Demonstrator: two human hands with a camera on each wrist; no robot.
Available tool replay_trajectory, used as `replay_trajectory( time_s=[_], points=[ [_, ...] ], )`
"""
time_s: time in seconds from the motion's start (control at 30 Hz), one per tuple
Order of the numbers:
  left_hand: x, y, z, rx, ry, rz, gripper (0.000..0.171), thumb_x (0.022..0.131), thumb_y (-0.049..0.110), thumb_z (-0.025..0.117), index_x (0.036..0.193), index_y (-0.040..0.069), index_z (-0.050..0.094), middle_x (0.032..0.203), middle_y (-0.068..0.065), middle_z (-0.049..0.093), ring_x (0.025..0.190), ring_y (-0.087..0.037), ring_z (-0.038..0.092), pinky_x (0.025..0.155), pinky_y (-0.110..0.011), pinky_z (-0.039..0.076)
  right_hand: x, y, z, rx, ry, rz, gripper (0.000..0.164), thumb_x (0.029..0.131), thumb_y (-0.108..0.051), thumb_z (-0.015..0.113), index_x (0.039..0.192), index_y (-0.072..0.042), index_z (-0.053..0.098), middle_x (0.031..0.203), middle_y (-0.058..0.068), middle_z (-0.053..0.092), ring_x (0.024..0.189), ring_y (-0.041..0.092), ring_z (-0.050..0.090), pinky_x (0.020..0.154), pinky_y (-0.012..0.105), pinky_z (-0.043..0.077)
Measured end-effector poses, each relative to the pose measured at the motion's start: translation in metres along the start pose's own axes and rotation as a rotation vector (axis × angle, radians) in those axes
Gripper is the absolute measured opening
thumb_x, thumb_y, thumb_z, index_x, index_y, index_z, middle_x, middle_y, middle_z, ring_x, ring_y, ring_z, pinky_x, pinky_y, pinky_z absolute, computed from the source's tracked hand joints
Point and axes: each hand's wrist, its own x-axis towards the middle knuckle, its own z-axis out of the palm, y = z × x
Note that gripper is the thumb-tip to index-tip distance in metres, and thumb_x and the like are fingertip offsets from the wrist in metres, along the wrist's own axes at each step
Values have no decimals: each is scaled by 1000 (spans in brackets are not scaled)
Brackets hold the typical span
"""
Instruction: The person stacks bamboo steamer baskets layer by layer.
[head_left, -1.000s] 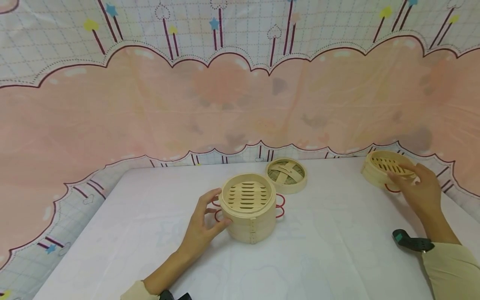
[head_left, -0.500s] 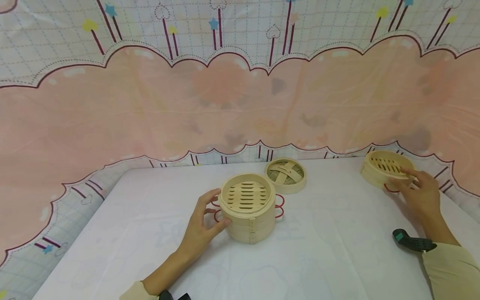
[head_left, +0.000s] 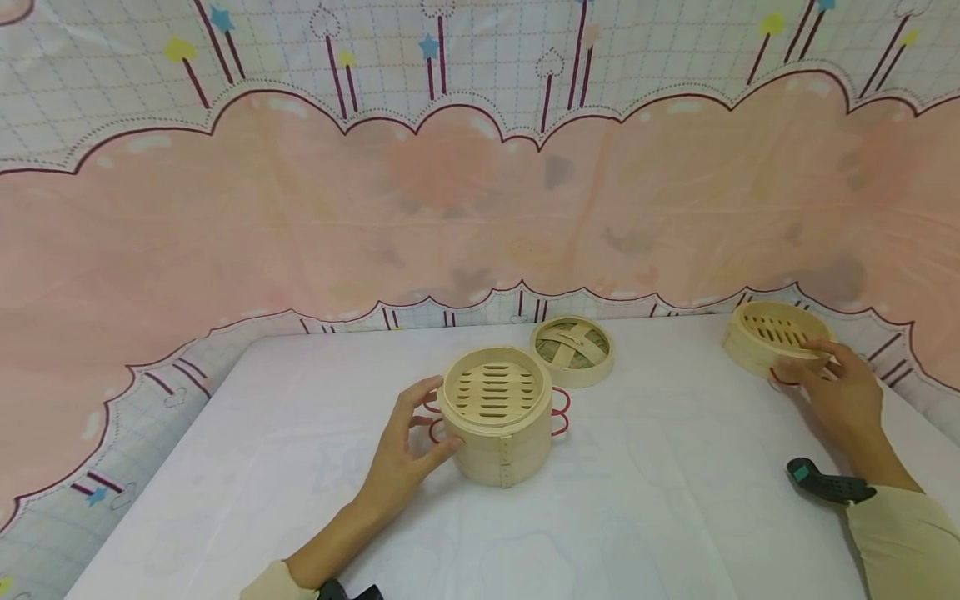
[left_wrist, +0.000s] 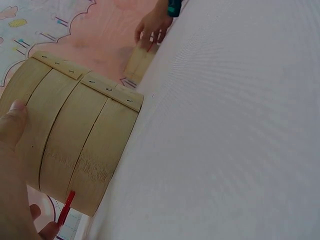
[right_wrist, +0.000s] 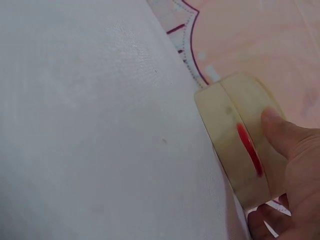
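Observation:
A stack of pale bamboo steamer baskets (head_left: 504, 457) with a slatted top and red side loops stands mid-table in the head view. My left hand (head_left: 408, 446) holds its left side, thumb on the front wall and index finger at the upper rim. In the left wrist view that thumb lies against the stack's wall (left_wrist: 75, 135), near a red loop. At the back right sits a single bamboo steamer basket (head_left: 750, 354), also slatted. My right hand (head_left: 843, 396) grips its near right side. The right wrist view shows the thumb on the basket's wall (right_wrist: 227, 135) above a red loop.
A round woven bamboo lid (head_left: 573, 353) lies behind the stack, slightly to its right. Both baskets and lid rest on a white-covered table (head_left: 645, 517). A patterned peach and white cloth (head_left: 480, 208) hangs along the back edge, close behind the lid and the right basket.
The right hand's thumb and fingers have shifted slightly lower on the right basket. The left hand, the stack and the lid stay in place.

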Motion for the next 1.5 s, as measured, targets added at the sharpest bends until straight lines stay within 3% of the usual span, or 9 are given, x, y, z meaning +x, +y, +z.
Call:
replay_trajectory(
  time_s=[0.4,0.87,1.07,1.13,1.2,1.3,1.37,1.43,1.5],
  points=[
    [-2,-3,1,5,17,15,71,74,-6,75,136,-7,40,130,-20,47,108,-20,47,80,-48,47,1,-2,0,14,22,29,83,88,-57,57,144,0,30,152,29,17,135,51,19,101,67,23],
    [-2,-2,2,4,10,14,71,74,-7,75,136,-7,40,130,-22,47,108,-21,47,80,-48,47,-1,-6,-3,-10,35,-5,81,88,-56,58,141,1,35,152,28,19,135,51,18,101,66,24],
    [-2,-2,2,0,11,13,71,74,-6,75,136,-7,40,130,-23,46,109,-21,47,80,-49,47,0,-13,-4,-9,28,-15,80,88,-57,57,139,0,36,155,23,15,137,49,19,99,64,30],
    [-2,-3,2,0,10,12,71,74,-6,75,136,-7,40,130,-22,46,109,-21,47,80,-49,47,0,-17,-4,-20,32,-41,77,88,-55,58,138,0,37,155,22,15,136,48,22,91,56,43],
    [-3,-3,2,0,8,9,71,74,-6,75,136,-6,40,130,-22,46,109,-20,46,81,-49,46,-1,-21,-5,-35,37,-74,74,89,-53,58,137,0,39,155,22,17,134,49,25,77,39,51],
    [-4,-6,3,-1,6,3,71,74,-6,75,136,-6,39,130,-21,46,109,-20,46,81,-49,46,-2,-28,-6,-50,36,-115,72,89,-51,60,136,0,40,154,23,19,132,50,28,61,22,38],
    [-6,-11,4,-3,5,2,72,75,-5,75,137,-4,39,131,-18,46,110,-19,46,82,-48,46,-3,-33,-6,-50,27,-123,72,89,-52,59,135,0,40,154,23,18,132,51,28,61,21,37],
    [-7,-18,5,-2,11,6,73,75,-3,76,139,-2,39,133,-16,46,110,-19,46,82,-46,47,-5,-38,-6,-48,17,-127,73,88,-53,59,136,-1,40,154,23,18,132,51,28,66,33,46],
    [-9,-23,5,-3,9,1,74,76,-2,76,140,1,39,134,-13,45,111,-18,46,83,-45,47,-6,-43,-5,-38,12,-129,74,87,-55,60,135,-2,41,154,22,18,132,50,28,66,33,48]
  ],
)
